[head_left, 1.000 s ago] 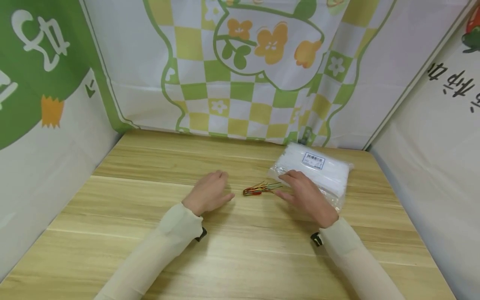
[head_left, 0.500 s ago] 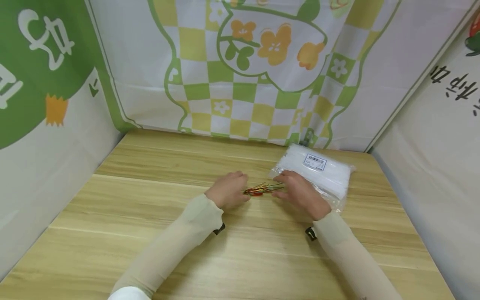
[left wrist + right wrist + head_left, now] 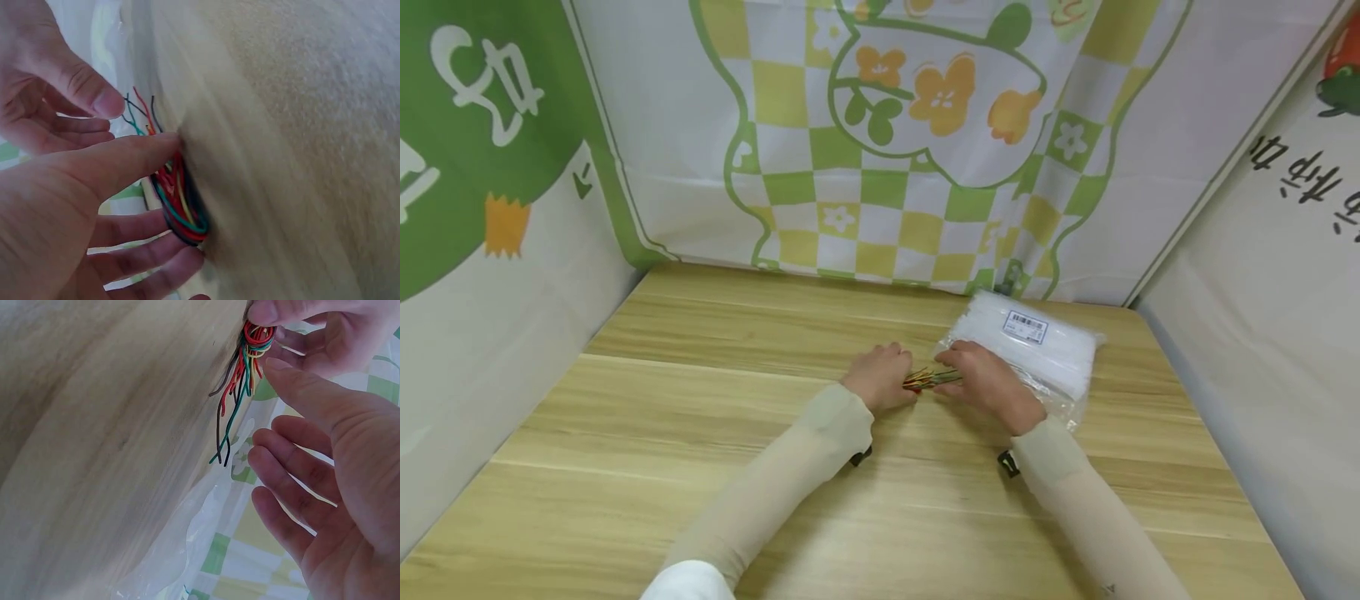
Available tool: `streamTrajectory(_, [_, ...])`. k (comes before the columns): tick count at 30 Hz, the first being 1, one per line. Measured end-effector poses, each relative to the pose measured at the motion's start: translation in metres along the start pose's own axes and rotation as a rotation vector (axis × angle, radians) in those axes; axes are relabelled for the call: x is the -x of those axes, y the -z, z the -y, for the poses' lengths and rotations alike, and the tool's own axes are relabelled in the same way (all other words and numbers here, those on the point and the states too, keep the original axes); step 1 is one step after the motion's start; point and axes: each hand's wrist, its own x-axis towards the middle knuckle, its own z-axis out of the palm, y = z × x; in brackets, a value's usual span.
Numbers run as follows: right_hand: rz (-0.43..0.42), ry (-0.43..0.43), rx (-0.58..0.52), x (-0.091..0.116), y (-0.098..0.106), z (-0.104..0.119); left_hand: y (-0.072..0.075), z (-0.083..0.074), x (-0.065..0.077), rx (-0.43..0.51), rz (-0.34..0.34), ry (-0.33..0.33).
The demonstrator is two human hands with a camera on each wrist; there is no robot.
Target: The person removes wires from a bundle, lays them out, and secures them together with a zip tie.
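A coiled bundle of thin electrical wires (image 3: 931,379), red, green, yellow and black, lies on the wooden table between the two hands. My left hand (image 3: 880,377) pinches its looped end, with the thumb across the coil (image 3: 181,203) and the fingers on the other side in the left wrist view. My right hand (image 3: 987,385) is held by the loose wire ends, fingers spread and relaxed with nothing between them. In the right wrist view those loose ends (image 3: 231,425) fan out beside the right fingers (image 3: 281,462).
A clear plastic package (image 3: 1037,346) of white contents with a barcode label (image 3: 1026,327) lies right behind the right hand. A patterned curtain (image 3: 887,208) hangs along the table's (image 3: 700,417) back edge, and printed cloth walls stand on both sides.
My left hand has moved right to the wire bundle and taken hold of its looped end. The right hand has shifted slightly left, staying near the loose ends.
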Motion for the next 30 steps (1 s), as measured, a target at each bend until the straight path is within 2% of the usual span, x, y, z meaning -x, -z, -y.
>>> streamTrajectory(10, [0.028,-0.021,0.006,-0.004,-0.009,-0.003,-0.007,0.001,-0.01,0.023,0.035,0.008])
streamTrajectory(16, [0.051,-0.039,0.004,-0.005,-0.014,-0.006,-0.006,0.0,-0.006,0.051,0.018,0.003])
streamTrajectory(22, [0.071,-0.064,-0.004,-0.006,-0.015,-0.006,-0.003,-0.003,0.001,0.023,0.013,-0.005])
streamTrajectory(30, [0.085,-0.045,-0.018,-0.007,-0.013,-0.006,-0.003,-0.004,0.006,-0.013,-0.05,-0.027])
